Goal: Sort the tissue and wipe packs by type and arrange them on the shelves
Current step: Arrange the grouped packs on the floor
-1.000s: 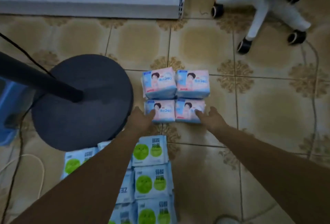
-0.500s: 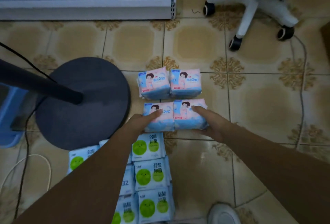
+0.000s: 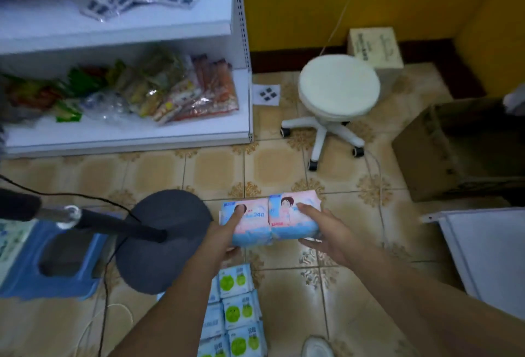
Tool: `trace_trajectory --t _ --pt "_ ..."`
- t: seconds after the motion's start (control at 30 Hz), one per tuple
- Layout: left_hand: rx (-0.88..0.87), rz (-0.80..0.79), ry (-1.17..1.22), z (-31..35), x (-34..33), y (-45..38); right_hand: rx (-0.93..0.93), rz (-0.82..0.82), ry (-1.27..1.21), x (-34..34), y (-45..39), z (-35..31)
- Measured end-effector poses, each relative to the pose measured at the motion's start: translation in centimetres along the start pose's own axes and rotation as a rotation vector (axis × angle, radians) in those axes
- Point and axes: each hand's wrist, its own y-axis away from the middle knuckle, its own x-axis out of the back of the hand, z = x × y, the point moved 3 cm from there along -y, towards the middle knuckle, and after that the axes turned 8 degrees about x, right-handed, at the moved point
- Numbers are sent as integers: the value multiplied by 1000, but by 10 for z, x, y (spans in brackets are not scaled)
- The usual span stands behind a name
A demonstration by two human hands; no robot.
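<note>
Both hands' fingers (image 3: 238, 211) clamp pink packs (image 3: 271, 221).

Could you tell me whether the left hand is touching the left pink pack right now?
Touching: the head view shows the left hand gripping the left pink pack, thumb pressed on its printed top.

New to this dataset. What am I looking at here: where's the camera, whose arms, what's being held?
No robot here: a person wears a wide-angle camera on the head, looking forward and down, so both arms enter from the bottom edge. The left hand and right hand together hold two pink-and-blue packs side by side, lifted off the tiled floor. Green-dot packs lie in rows on the floor near the person. Ahead on the left is a white shelf unit with snack bags, beside it a white rolling stool. The dark disc looks like a stand's base.
</note>
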Motion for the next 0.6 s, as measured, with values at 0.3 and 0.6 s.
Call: trace_trajectory --t 0.3,0.6 --pt "-421 -225 84 186 -10 335 394 -25 -19 -3 256 -286" --pt "-878 -432 149 257 -30 613 862 202 -48 26 512 -433"
